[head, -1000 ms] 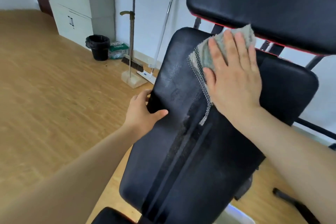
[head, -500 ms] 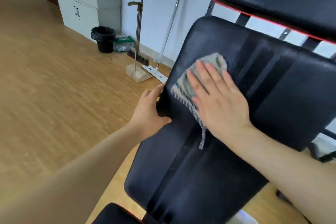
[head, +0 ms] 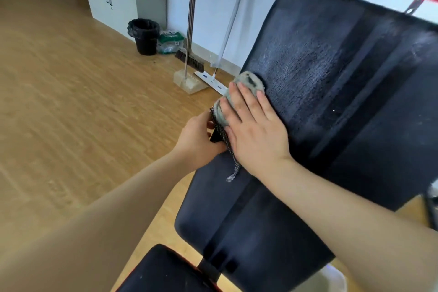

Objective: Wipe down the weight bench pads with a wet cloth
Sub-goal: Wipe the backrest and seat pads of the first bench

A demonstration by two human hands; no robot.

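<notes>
1. The left hand [head: 199, 140] is curled around the pad's [head: 331, 102] left edge, steadying it; the cloth's [head: 239, 92] mesh hem hangs against its fingers, so a further leftward wipe could snag there.
2. The cloth sits bunched at that left edge, partly over the side; it could slide off onto the floor [head: 71, 102].
3. The right hand [head: 253, 130] lies flat and open, pressing the cloth down, gripping nothing; bunched cloth may leave streaks.
4. Wet sheen shows on the upper pad only; the lower part may get missed.
5. No writing is readable anywhere.
</notes>
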